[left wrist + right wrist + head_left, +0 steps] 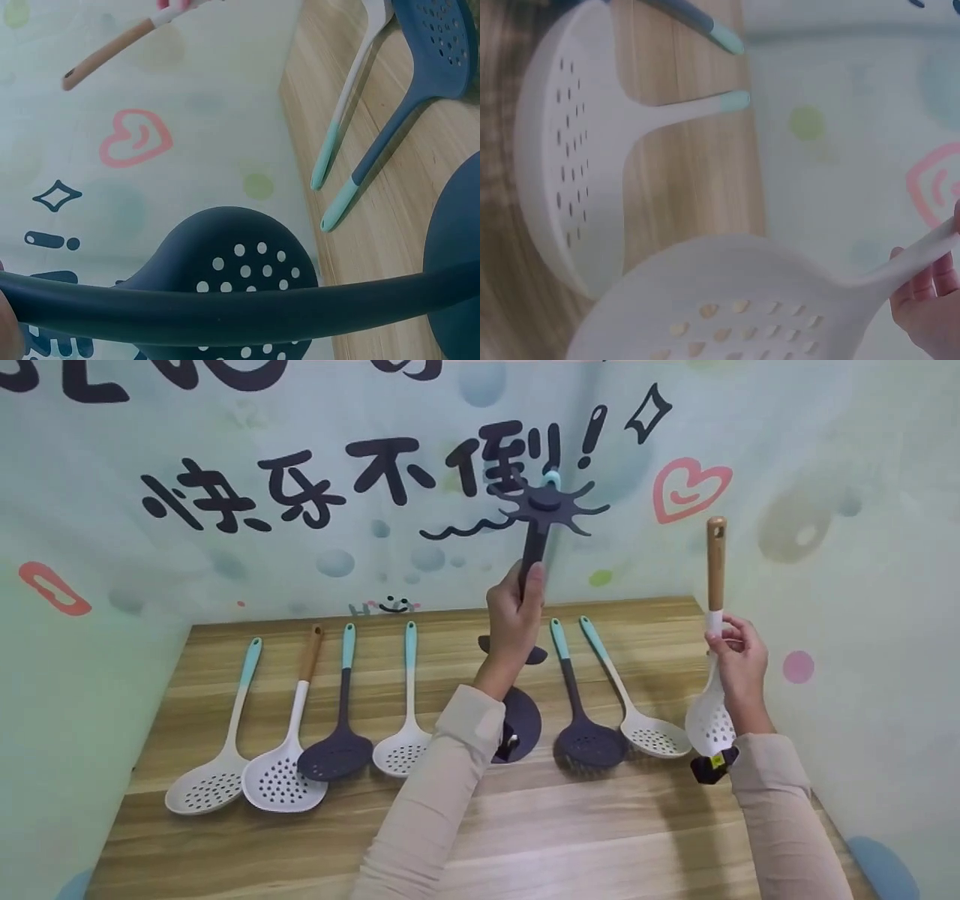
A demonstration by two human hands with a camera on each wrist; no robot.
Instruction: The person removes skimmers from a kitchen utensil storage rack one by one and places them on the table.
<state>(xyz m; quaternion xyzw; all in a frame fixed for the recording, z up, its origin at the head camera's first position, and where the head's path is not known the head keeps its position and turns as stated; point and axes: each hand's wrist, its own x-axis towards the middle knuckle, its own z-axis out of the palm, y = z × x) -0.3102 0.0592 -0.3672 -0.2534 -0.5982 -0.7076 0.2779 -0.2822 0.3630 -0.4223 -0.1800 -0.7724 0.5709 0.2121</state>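
My left hand (517, 615) grips the dark post of a utensil stand by its upper part, below the star-shaped hook top (551, 506). The stand's round base (529, 720) sits on the table, partly behind my sleeve. A dark skimmer (196, 236) hangs behind the post, its teal handle end (553, 478) showing above the hooks. At the right, my right hand (741, 671) holds a white skimmer (716, 570) with a wooden handle by its white neck. That skimmer stands nearly upright, its holed bowl (780, 289) downward.
Left of the stand lie several skimmers: white with teal handle (244, 682), white with wooden handle (296, 712), dark (345, 697), and white (410, 682). To the right lie a dark skimmer (574, 690) and a white one (619, 682). A printed cloth (337, 585) backs the wooden table (600, 840).
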